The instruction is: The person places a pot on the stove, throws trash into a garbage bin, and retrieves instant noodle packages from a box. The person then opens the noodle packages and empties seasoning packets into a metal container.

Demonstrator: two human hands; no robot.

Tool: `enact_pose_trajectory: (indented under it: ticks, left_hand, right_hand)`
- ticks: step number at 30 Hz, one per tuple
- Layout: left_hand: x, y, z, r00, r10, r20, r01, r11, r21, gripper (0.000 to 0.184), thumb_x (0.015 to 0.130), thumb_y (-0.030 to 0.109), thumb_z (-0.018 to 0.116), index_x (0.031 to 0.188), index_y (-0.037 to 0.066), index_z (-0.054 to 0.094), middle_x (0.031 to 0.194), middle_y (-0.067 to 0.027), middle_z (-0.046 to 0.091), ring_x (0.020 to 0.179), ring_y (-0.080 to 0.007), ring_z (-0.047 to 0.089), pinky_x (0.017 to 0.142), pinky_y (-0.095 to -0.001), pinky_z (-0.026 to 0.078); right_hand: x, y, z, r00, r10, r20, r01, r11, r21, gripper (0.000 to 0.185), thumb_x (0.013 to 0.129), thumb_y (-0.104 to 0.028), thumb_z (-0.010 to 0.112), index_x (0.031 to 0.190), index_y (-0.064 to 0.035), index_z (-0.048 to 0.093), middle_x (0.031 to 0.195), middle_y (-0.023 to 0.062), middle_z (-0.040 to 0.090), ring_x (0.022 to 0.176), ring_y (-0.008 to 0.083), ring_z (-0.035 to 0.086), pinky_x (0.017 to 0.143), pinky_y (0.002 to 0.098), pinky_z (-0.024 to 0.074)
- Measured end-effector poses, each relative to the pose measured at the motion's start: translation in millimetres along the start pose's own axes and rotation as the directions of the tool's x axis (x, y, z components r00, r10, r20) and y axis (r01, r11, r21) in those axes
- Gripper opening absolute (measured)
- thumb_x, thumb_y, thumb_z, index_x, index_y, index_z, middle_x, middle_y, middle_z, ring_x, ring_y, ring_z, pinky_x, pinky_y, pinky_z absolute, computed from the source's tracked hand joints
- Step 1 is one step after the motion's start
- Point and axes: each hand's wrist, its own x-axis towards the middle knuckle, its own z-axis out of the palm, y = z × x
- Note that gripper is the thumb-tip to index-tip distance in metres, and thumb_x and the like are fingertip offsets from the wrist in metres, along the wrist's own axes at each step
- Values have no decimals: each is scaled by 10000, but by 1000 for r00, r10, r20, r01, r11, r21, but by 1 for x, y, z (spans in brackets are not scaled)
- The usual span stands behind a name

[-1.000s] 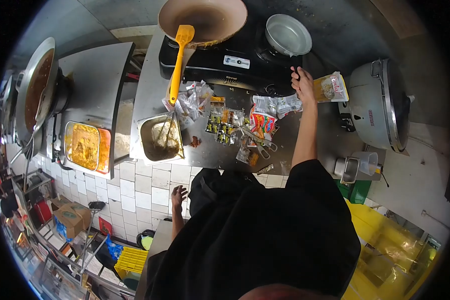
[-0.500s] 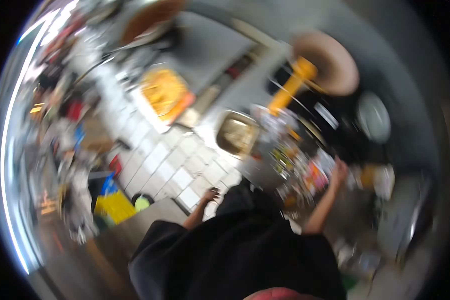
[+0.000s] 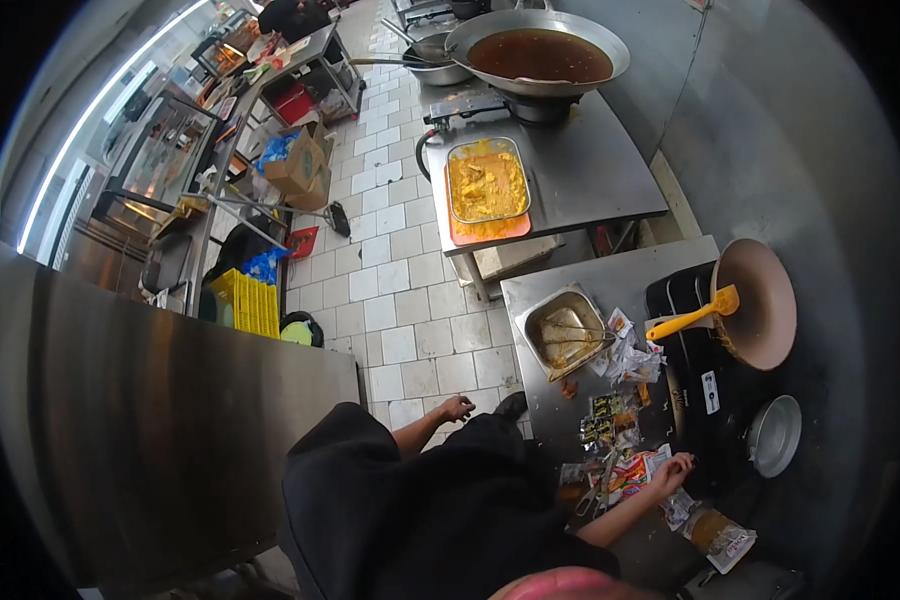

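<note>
My right hand [image 3: 674, 472] is over the steel counter beside the black stove, its fingers curled; whatever they may hold is too small to make out. Just left of it lie a red and white packet [image 3: 630, 474] and metal tongs [image 3: 600, 488]. A pouch with yellow-brown contents [image 3: 722, 538] lies below that hand. Over the floor, near my body, my left hand [image 3: 457, 408] hangs with loosely bent fingers and nothing visible in it. Small seasoning sachets [image 3: 602, 422], crumpled plastic [image 3: 632, 358] and a steel tray [image 3: 567, 335] sit farther along the counter.
An orange spatula [image 3: 695, 314] rests on a wide pan [image 3: 770, 300]; a small pot [image 3: 775, 436] is nearby. Farther off are a tray of yellow food [image 3: 488, 182] and a wok of brown liquid [image 3: 540, 55]. A yellow crate [image 3: 248, 302] stands left of the tiled aisle.
The view has swung left, bringing the aisle and the brown-liquid wok into fuller sight. The counter now appears at the lower right. My right hand remains near the packets.
</note>
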Motion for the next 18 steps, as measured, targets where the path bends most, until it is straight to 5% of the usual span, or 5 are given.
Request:
enact_pose_trajectory:
  ticks: [2,3,12,18]
  left_hand:
    - [-9,-2,1,999,-41,20,40,998,53,502,963,451,582,1256,44,577,1058,-142,725,904,-249,726,695,-391,570]
    - [1,-15,0,1000,-9,-3,9,998,58,528,921,471,604,1250,59,597,997,-129,735,780,-233,726,587,-369,570]
    - [-11,-17,-9,999,-28,-38,28,999,19,470,959,441,593,1228,57,593,959,-124,732,763,-208,717,525,-333,516]
    - [-27,0,1,992,43,-120,-22,985,169,454,941,412,618,1191,35,660,993,-140,740,822,-209,701,641,-331,546]
  right_hand:
    - [20,-23,-18,973,-91,213,65,990,125,68,1001,-86,517,997,-22,538,799,55,556,641,141,584,586,283,503]
    - [19,-12,-13,952,-168,256,110,968,224,33,991,-60,507,976,-38,527,776,51,545,607,139,572,572,276,496]
    - [17,-9,-28,951,-166,262,76,944,322,90,961,-7,500,889,-25,550,728,47,558,540,140,541,487,244,481]
    - [6,10,-31,948,-164,274,49,923,381,74,952,2,527,905,-46,558,755,35,547,585,121,535,524,252,491]
